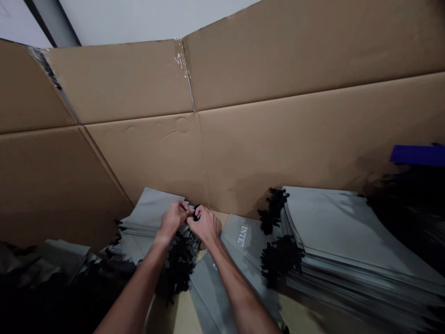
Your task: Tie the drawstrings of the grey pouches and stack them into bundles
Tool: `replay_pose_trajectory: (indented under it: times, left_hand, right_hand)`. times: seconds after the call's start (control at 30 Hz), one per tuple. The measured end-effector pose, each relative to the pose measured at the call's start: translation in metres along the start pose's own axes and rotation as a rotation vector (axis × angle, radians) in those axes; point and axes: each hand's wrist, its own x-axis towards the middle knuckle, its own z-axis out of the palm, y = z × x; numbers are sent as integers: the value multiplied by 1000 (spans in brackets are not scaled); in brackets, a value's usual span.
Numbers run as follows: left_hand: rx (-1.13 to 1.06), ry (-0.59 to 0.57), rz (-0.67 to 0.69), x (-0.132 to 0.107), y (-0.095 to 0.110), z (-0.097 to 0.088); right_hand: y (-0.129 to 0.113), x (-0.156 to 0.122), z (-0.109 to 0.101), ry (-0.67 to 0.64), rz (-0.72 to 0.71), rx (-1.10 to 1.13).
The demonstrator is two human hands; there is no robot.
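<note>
Both hands meet over the left stack of grey bags (148,211), which lies flat against the cardboard wall (139,153) at the far side of the surface (174,320). The left hand (174,218) has its fingers curled in and closed, its fingertips pinching a black cord (195,213) at the stack's right edge. The right hand (206,225) comes in from the other side with thumb and fingers pressed together on the same cord, so the two hands almost touch. Just below them a tangle of black cord handles (181,266) hangs off the edge of the stack. Just right of the right hand lies a single grey bag with white letters (243,234), tilted. Further right stands a taller right stack of grey bags (340,232) with black handles (274,211) bunched at its left side. A blue sheet (417,154) shows at the far right edge, above a dark heap too dim to make out
</note>
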Motion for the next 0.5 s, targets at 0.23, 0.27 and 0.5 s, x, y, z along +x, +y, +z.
replay_pose_trajectory:
  times: [0.23,0.27,0.5]
  left_hand:
    - [114,14,3,-3,6,0]
    - [123,14,2,-3,7,0]
    - [158,20,7,-5,10,-1]
  right_hand:
    - [-1,-1,-3,-22,-6,-34]
    - [-1,-1,-3,-26,-5,-38]
    - [-2,-2,-7,-47,2,-46]
